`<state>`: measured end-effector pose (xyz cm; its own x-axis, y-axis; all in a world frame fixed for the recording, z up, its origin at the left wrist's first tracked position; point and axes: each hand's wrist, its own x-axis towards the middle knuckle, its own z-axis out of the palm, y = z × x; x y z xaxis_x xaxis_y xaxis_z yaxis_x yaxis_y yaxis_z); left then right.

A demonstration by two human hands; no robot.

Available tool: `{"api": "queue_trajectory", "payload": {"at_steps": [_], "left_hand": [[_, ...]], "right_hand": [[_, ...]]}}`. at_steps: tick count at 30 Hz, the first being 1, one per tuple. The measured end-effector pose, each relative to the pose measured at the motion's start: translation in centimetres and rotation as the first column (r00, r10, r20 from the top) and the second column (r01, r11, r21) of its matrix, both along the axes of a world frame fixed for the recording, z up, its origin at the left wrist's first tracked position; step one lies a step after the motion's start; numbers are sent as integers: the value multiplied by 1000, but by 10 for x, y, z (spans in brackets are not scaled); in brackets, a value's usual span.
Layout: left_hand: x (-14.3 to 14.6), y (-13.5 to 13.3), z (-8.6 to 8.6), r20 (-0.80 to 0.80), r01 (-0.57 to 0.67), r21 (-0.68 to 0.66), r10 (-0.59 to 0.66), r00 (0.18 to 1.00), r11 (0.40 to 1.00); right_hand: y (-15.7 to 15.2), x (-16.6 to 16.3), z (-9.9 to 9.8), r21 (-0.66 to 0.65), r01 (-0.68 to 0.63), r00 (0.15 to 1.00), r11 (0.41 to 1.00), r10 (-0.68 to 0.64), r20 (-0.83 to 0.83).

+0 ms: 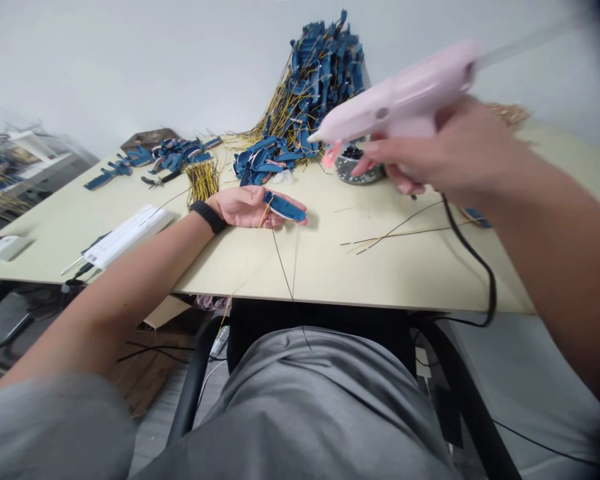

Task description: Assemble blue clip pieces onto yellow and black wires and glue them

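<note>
Left hand (240,208) half curled, blue strip (284,207) seemingly held; right hand (430,150) around pink glue gun (400,107)

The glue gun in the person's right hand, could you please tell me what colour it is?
The glue gun is pale pink, as the head view shows best.

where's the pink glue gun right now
In the head view, the pink glue gun is held up in the right hand at the right side, above the table beside a grey pot.
</note>
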<state>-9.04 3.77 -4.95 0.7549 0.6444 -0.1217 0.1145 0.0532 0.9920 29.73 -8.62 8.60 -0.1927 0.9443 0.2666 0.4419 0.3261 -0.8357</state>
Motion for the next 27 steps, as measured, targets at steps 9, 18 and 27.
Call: {"api": "queue_trajectory", "payload": {"at_steps": [9, 18, 27], "left_hand": [[2, 3, -1, 102, 69, 9, -69, 992, 998], [3, 2, -2, 21, -115, -114, 119, 993, 987], [13, -7, 8, 89, 25, -29, -22, 996, 999]], "right_hand": [[9, -33, -36, -40, -159, 985, 987, 161, 63], [11, -41, -48, 1, -149, 986, 989, 148, 80], [13, -43, -50, 9, -126, 988, 992, 124, 89]]}}
